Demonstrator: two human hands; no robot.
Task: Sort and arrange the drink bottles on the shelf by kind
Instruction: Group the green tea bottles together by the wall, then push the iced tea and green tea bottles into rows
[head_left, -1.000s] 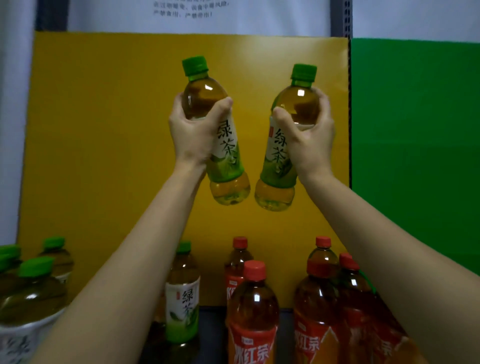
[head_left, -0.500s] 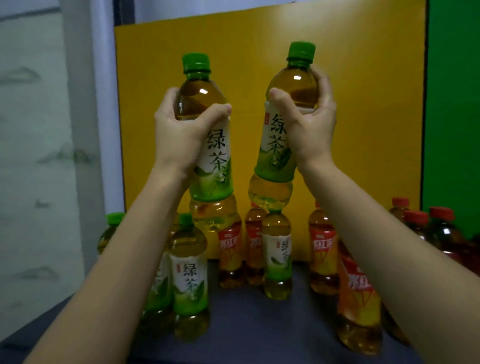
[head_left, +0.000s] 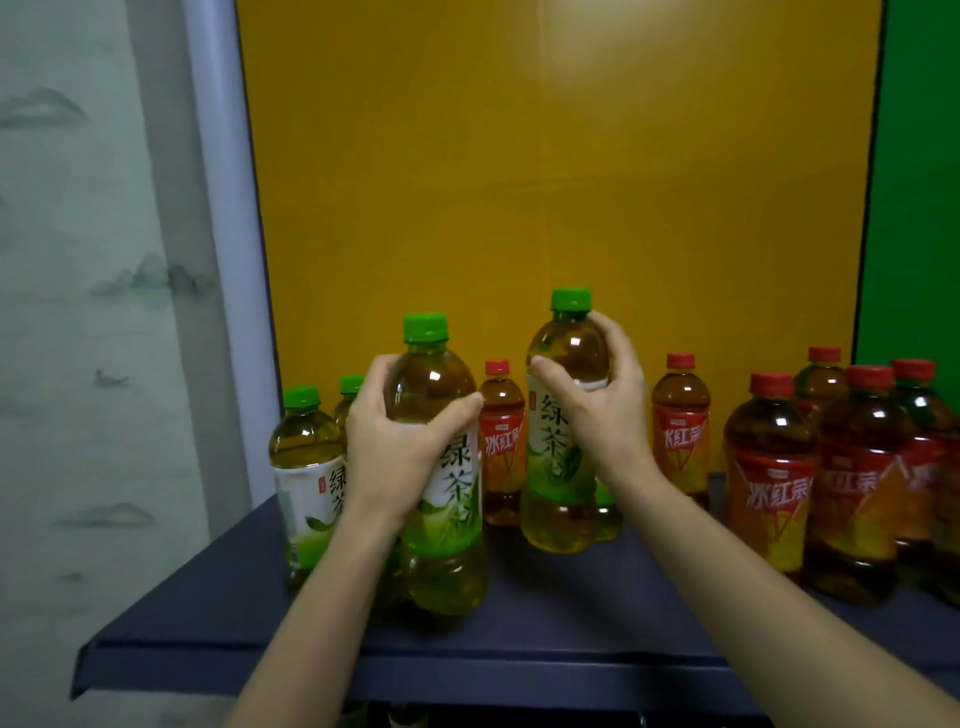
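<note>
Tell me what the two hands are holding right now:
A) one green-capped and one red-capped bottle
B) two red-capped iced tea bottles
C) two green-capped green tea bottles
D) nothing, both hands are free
C: the left hand wraps a green-capped green tea bottle, and the right hand grips a second green-capped green tea bottle; the red-capped bottles stand untouched on the shelf.
</note>
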